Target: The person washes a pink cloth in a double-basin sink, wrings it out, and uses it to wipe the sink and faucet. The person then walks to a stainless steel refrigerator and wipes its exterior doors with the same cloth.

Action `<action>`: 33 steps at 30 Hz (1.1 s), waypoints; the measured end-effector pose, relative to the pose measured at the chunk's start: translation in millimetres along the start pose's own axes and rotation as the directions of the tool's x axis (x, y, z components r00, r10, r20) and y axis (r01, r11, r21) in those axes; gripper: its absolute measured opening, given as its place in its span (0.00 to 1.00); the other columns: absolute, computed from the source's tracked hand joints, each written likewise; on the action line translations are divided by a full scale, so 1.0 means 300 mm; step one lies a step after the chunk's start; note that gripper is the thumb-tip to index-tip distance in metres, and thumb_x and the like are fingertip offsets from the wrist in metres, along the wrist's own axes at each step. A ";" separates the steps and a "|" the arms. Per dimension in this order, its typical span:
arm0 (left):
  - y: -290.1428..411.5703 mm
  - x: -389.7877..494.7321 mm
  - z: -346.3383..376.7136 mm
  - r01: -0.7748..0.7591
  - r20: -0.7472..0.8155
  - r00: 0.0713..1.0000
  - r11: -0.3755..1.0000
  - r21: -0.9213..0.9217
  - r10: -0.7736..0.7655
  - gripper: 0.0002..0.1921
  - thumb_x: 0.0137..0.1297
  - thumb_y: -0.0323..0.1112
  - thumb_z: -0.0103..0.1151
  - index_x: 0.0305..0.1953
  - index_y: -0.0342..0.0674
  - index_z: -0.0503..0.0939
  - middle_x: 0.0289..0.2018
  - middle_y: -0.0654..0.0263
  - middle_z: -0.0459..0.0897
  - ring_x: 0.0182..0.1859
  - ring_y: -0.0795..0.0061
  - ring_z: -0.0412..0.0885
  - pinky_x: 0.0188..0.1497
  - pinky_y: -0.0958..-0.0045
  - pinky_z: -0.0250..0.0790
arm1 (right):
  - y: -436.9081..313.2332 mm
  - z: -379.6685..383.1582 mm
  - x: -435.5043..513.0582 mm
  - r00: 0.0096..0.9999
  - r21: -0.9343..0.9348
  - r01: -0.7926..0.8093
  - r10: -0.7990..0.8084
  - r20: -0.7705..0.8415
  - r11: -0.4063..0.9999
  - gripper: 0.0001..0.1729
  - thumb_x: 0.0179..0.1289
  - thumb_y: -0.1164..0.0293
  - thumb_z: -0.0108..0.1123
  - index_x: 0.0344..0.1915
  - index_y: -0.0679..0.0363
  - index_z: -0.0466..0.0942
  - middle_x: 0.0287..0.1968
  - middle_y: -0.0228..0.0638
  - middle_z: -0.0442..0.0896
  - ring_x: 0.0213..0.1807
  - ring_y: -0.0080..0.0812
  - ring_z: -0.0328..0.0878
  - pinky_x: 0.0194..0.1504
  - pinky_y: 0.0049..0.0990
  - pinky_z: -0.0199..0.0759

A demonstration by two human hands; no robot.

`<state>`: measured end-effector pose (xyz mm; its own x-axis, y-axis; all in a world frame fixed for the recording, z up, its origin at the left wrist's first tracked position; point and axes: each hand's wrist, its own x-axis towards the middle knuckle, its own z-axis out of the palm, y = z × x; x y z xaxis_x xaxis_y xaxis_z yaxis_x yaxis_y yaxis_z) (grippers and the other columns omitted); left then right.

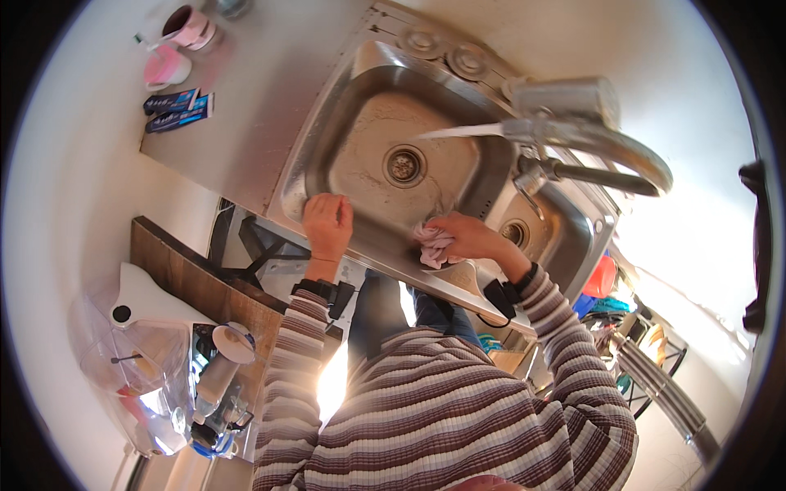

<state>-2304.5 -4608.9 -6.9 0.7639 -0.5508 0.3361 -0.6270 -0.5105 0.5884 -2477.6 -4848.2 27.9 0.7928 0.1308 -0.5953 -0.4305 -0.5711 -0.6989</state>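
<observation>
My right hand (476,236) holds a bunched pale pink cloth (435,244) inside the near right part of the large steel sink basin (381,116). Over the basin's near left rim rests my left hand (328,226), its fingers curled; whether anything is inside them cannot be told. Water runs from the metal faucet (528,130) into the large basin, where a round drain strainer (404,166) lies at the bottom. To the right is a smaller basin (549,227) with its own drain (514,233).
On the steel counter at the left stand a pink mug (195,30) and a pink-and-white cup (167,67), beside two dark blue tubes (181,112). A wooden shelf (202,261) with a clear plastic container (132,368) is low at left. A ribbed metal pipe (663,390) is at right.
</observation>
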 end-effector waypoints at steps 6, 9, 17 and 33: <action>-0.014 -0.008 0.015 0.001 0.064 0.998 0.998 0.058 -0.004 0.03 0.57 0.27 0.59 0.28 0.38 0.77 0.27 0.59 0.78 0.35 0.57 0.77 0.39 0.61 0.69 | 0.038 -0.009 -0.415 0.876 0.696 0.105 0.265 -0.402 0.710 0.35 0.48 0.78 0.61 0.60 0.62 0.68 0.52 0.42 0.77 0.51 0.36 0.77 0.53 0.28 0.70; -0.014 -0.010 0.015 -0.024 0.068 0.997 0.996 0.081 0.019 0.02 0.57 0.27 0.59 0.29 0.38 0.78 0.28 0.59 0.79 0.35 0.57 0.77 0.38 0.61 0.70 | 0.147 0.016 -0.577 0.745 0.875 0.287 0.483 -0.460 0.390 0.37 0.48 0.83 0.57 0.62 0.64 0.65 0.53 0.40 0.76 0.52 0.32 0.76 0.51 0.25 0.72; 0.002 -0.012 0.020 0.007 0.102 0.995 0.991 0.131 -0.020 0.02 0.59 0.28 0.59 0.30 0.38 0.80 0.28 0.60 0.81 0.33 0.59 0.78 0.37 0.62 0.70 | 0.668 0.144 -0.664 0.363 0.803 0.556 0.805 -0.468 0.216 0.37 0.54 0.79 0.54 0.67 0.62 0.59 0.57 0.40 0.75 0.56 0.35 0.76 0.52 0.31 0.74; -0.015 -0.018 0.027 0.056 0.134 0.987 0.971 0.234 -0.089 0.06 0.61 0.34 0.59 0.30 0.39 0.81 0.26 0.60 0.80 0.31 0.58 0.78 0.34 0.62 0.70 | 0.572 0.397 -0.231 0.904 0.031 -0.244 0.239 -0.355 0.969 0.30 0.42 0.67 0.69 0.51 0.50 0.74 0.52 0.50 0.72 0.57 0.55 0.69 0.55 0.44 0.66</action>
<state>-2307.2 -4609.0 -17.2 0.7895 -0.5865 0.1808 -0.6016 -0.6811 0.4174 -2657.8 -4858.8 -97.9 0.7667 -0.3057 -0.5646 -0.6243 -0.5601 -0.5445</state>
